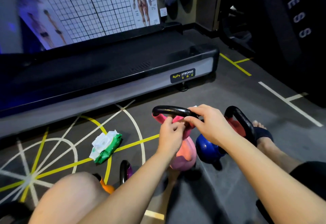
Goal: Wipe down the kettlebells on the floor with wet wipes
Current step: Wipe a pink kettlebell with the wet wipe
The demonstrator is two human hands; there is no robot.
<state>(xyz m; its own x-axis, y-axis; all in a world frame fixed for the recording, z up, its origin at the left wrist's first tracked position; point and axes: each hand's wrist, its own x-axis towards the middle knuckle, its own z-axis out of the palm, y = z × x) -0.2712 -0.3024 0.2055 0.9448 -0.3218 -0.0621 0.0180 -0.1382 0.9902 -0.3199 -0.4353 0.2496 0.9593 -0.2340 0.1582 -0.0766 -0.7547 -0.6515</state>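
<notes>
right hand (208, 123): fingers and thumb curled round the right end of the black handle (169, 110) of the pink kettlebell (185, 153); a white scrap of wipe (195, 106) shows at the far edge of the fingers. left hand (170, 132): fingers curled tight, pinching the pink neck just under the handle; whether it also holds a wipe cannot be told. the pink kettlebell stands upright on the floor (247, 91), in the middle of the scene, between the person's legs. touching or just beside it on the right, a blue kettlebell (206, 148), partly hidden by the right forearm. near left: a purple kettlebell (127, 169) and an orange kettlebell (105, 186), both partly behind the left arm and knee (70, 188). further left, apart from all of them, a green wipe pack (105, 146) lies flat with its white flap up. far side: a treadmill (105, 68) runs across the scene. right: a foot (262, 132) in a dark sandal.
</notes>
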